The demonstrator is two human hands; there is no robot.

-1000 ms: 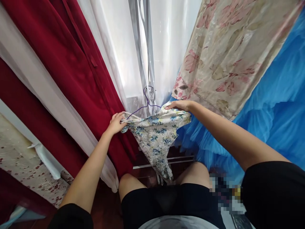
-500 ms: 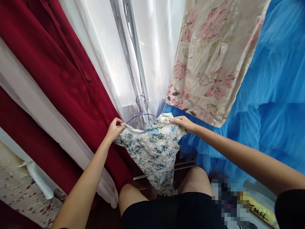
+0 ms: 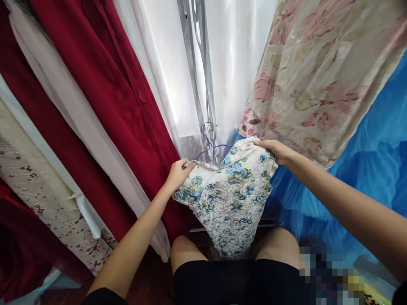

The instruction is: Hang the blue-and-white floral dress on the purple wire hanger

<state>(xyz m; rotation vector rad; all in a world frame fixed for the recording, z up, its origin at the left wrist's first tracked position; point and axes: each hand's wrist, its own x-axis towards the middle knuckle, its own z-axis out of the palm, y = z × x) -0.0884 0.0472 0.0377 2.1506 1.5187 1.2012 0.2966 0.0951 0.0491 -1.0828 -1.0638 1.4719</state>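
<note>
A white floral blouse (image 3: pixel 232 199) with blue and yellow flowers hangs between my hands, its V-neck facing up. My left hand (image 3: pixel 180 173) pinches the left shoulder edge of the blouse. On the other side, my right hand (image 3: pixel 270 150) grips the right shoulder, thumb on top of the cloth. A purple wire hanger (image 3: pixel 208 145) shows above the neckline, its hook upward; its arms run down behind the blouse at both shoulders. The lower part of the blouse hangs down between my knees.
Dark red cloth (image 3: pixel 127 110) and a pale pink panel hang at the left. A white curtain (image 3: pixel 232 76) and grey metal poles (image 3: pixel 192 63) stand ahead. To the right hang a beige floral cloth (image 3: pixel 311 84) and blue tulle (image 3: pixel 365 182). A blurred patch covers the lower right.
The view has shifted left, so the scene sits further right. The blouse appears larger and more spread out. Both hands still hold its shoulders.
</note>
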